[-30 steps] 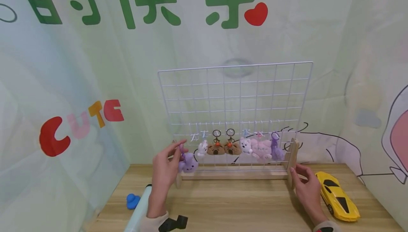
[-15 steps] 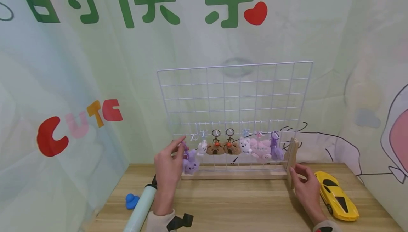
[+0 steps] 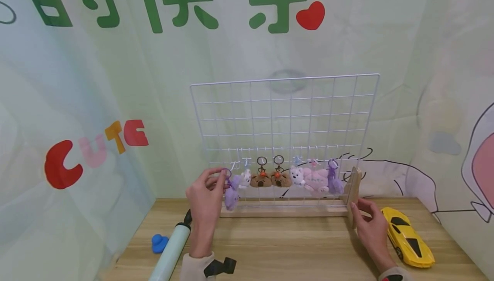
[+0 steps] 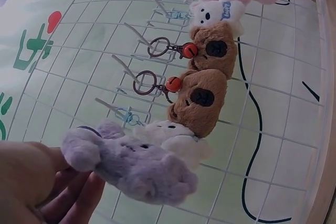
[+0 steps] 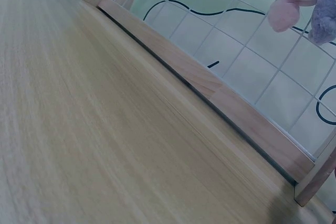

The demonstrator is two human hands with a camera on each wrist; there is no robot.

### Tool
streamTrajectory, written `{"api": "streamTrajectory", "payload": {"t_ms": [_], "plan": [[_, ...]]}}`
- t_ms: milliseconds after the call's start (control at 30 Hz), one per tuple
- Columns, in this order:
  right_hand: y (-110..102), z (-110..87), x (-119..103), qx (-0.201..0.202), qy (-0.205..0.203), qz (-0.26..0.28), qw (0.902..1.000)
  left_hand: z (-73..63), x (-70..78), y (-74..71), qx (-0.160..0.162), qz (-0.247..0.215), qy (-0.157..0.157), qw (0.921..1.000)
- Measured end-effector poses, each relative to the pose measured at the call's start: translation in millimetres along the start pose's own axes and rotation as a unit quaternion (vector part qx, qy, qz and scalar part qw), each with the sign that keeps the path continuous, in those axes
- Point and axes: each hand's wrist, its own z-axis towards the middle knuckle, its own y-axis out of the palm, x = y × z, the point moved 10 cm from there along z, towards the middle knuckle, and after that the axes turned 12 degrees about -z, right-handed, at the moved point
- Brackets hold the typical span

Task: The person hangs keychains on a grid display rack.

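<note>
My left hand (image 3: 206,191) pinches the purple ring of a fluffy purple plush keychain (image 4: 139,166), which dangles by the left end of a white wire grid rack (image 3: 285,113). Along the rack's hooks hang a white plush keychain (image 3: 245,179), two brown plush keychains (image 4: 202,98) with dark rings and red bells, a white bear keychain (image 4: 212,11), a pink plush keychain (image 3: 316,180) and another purple plush keychain (image 3: 335,182). At the rack's right end my right hand (image 3: 370,225) touches the wooden stand (image 3: 354,195), thumb and fingers on its upright. The right wrist view shows no fingers.
On the wooden table (image 3: 285,251), a yellow toy car (image 3: 409,238) stands right of my right hand. A light green cylinder with a black end (image 3: 171,246) lies left of my left forearm, near a blue rubber duck (image 3: 159,243). A printed cloth backdrop (image 3: 154,83) hangs behind.
My left hand has moved slightly right with the purple plush keychain, bringing its ring near the leftmost hook. The plush has turned. My right hand stays at the stand.
</note>
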Motion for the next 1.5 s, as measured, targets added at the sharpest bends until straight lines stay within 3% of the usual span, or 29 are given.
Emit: {"api": "streamTrajectory", "payload": {"t_ms": [667, 933, 1233, 1500], "plan": [[-3, -0.5, 3, -0.005, 0.002, 0.001, 1.0, -0.2, -3.9, 6.4, 0.032, -0.03, 0.032, 0.9985], [-5, -2.2, 4, -0.007, -0.005, 0.007, 0.9999, 1.6, -17.1, 15.1, 0.001, -0.041, 0.015, 0.9991], [-3, -1.5, 4, -0.003, -0.003, -0.001, 1.0, 4.5, -28.8, 3.3, -0.03, -0.001, -0.028, 0.9992], [-4, -1.8, 3, 0.008, -0.01, -0.004, 0.9999, 0.9, -39.1, -3.1, -0.075, 0.042, -0.016, 0.9961]]}}
